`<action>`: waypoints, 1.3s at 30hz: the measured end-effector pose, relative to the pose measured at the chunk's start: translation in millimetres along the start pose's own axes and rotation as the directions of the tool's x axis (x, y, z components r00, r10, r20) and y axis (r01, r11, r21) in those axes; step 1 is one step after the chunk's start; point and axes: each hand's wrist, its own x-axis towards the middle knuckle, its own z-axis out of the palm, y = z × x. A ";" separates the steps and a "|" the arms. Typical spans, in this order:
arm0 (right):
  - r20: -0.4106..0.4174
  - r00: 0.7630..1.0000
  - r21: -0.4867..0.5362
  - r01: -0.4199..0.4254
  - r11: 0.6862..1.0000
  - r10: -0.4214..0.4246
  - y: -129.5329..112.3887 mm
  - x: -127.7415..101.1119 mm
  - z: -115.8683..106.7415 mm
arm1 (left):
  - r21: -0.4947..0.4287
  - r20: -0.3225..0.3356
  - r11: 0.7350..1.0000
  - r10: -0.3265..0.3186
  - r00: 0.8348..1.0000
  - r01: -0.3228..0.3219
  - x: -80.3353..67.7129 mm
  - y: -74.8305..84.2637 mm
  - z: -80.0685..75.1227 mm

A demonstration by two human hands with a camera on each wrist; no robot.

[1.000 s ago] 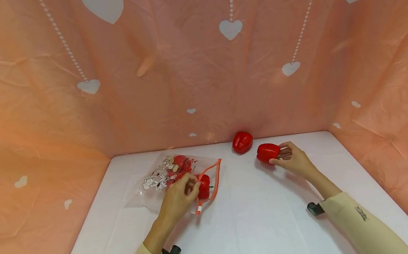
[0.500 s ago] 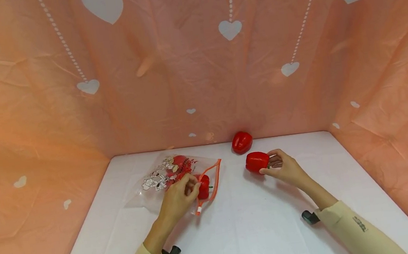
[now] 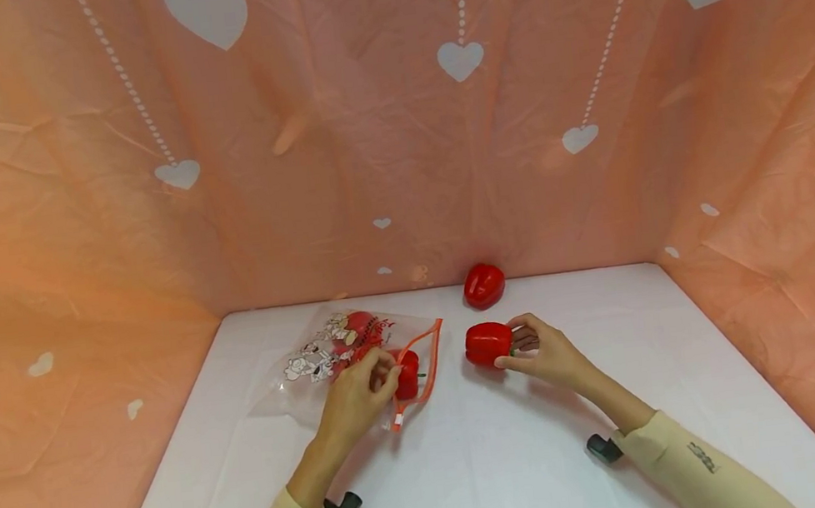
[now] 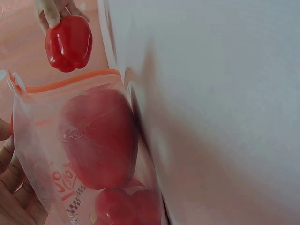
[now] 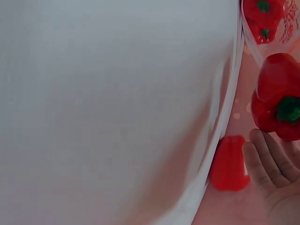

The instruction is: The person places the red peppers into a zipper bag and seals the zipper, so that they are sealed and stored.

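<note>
1. The red pepper point(image 3: 488, 344), held just above the white worktop point(image 3: 521, 459) near the bag point(image 3: 347, 353), looks light, firm and glossy, likely slippery; the stem end suits holding.
2. The right hand point(image 3: 543, 352) has its grip clamped on that end.
3. The left hand point(image 3: 355, 394) pinches the bag's open orange mouth; peppers lie inside.

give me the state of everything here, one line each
zip bag: lying on the table, mouth open, peppers inside
pepper at the bag mouth: inside the bag, by the left hand
left hand: grips the bag at its mouth
right hand: holds a pepper at its stem end
held pepper: on its side, beside the bag mouth
back pepper: resting by the backdrop, untouched
table: white, bears everything
</note>
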 end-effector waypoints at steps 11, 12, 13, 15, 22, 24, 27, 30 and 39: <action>0.056 0.998 0.033 0.010 0.999 -0.012 -7.2 -0.4 21.2 | -0.007 0.011 1.000 -0.014 1.000 0.014 0.0 0.8 0.6; 0.059 0.998 0.040 0.010 0.999 -0.012 -8.2 -0.2 23.0 | -0.006 0.011 1.000 -0.013 1.000 0.013 0.1 0.9 0.5; 0.064 0.998 0.041 0.008 0.999 -0.010 -9.4 0.0 24.8 | -0.006 0.011 1.000 -0.014 1.000 0.014 0.1 1.3 0.4; 0.071 0.997 0.045 0.005 0.999 -0.009 -11.7 0.3 28.1 | -0.007 0.012 1.000 -0.014 1.000 0.014 0.1 1.5 0.3; 0.110 0.994 0.032 0.018 0.999 -0.021 -17.8 2.7 38.1 | -0.006 0.009 1.000 -0.004 1.000 0.004 0.4 1.0 0.7; 0.125 0.992 0.026 0.013 1.000 -0.016 -18.7 3.9 40.6 | -0.007 0.006 1.000 0.001 1.000 -0.001 0.6 0.9 0.7; 0.141 0.990 0.023 0.021 0.999 -0.024 -20.2 5.1 44.0 | -0.009 0.008 1.000 0.004 1.000 -0.004 0.8 1.2 0.7; 0.147 0.988 0.024 0.039 0.999 -0.042 -21.4 6.3 47.0 | -0.007 0.010 1.000 0.006 1.000 -0.006 0.7 1.1 0.8; 0.152 0.988 0.012 0.030 0.999 -0.032 -28.6 7.4 55.1 | -0.005 0.015 1.000 0.004 1.000 -0.004 1.1 1.0 1.3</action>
